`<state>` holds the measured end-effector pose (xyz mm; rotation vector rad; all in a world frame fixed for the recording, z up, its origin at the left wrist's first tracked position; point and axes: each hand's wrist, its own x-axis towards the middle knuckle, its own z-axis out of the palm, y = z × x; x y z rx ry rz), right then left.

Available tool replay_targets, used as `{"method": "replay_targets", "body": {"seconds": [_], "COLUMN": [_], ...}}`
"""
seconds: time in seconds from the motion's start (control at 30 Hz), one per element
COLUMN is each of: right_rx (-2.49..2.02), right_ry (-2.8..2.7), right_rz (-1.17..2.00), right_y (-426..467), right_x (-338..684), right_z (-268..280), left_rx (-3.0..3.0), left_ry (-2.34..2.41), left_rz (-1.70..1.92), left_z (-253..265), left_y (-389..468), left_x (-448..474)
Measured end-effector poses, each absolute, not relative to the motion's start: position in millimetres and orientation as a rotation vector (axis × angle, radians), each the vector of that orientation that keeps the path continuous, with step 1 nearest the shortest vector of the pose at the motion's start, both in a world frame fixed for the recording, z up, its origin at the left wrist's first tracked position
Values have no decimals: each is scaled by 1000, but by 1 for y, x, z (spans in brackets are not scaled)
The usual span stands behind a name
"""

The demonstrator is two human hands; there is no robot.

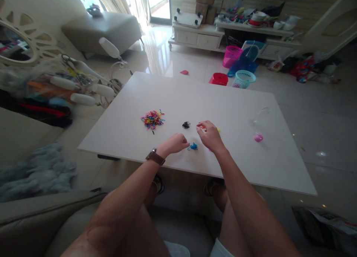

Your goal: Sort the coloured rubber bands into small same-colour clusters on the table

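Bands (152, 118) form one mixed pile (154, 121), one black pile (186, 125), one blue pile (193, 146).

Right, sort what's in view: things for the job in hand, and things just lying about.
Likely for the job:
- multicoloured pile
- black pile
- blue pile, beside the left hand
- red piece at the right hand

Apparently just lying about:
- pink basket
- turquoise basket
- grey bench
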<state>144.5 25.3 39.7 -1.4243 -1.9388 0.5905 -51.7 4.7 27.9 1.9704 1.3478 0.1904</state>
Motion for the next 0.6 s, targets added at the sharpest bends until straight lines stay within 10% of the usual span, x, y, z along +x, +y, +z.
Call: {"method": "replay_targets", "body": {"seconds": [0.6], "right_rx": [-1450], "right_ry": [-1961], "right_rz": [621], "right_y": [23], "right_x": [146], "right_z": [40], "left_rx": [2062], "left_ry": [1331], "left_rz": [150], "left_z": [11], "left_y": [4], "left_x": [-31]}}
